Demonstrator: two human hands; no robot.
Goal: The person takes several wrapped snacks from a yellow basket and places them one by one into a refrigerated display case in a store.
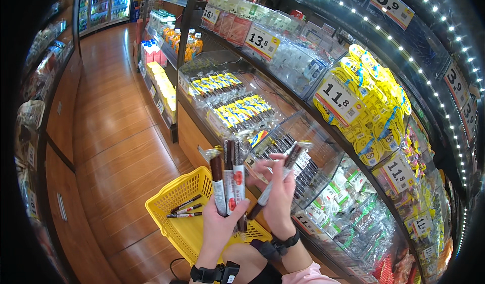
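Several dark wrapped snack sticks [237, 174] with white and red labels stand upright in my left hand [223, 219], its fingers closed round their lower halves. To the right, one similar stick [268, 193] lies tilted in my right hand [279, 193], between thumb and fingers; part of that hand is blurred. Below my hands a yellow plastic shopping basket [161, 214] has several dark sticks [185, 210] lying in it. Behind my right hand, more dark sticks with white labels [308, 164] fill a clear display bin.
Clear bins hold yellow-labelled sticks [242, 111] and green-white packets [337, 198]. Yellow packs [363, 106] hang over a shelf edge with price tags [339, 100]. Wooden cabinets [57, 178] line the left side of the tiled aisle [110, 113]. Drinks coolers [106, 5] stand at the far end.
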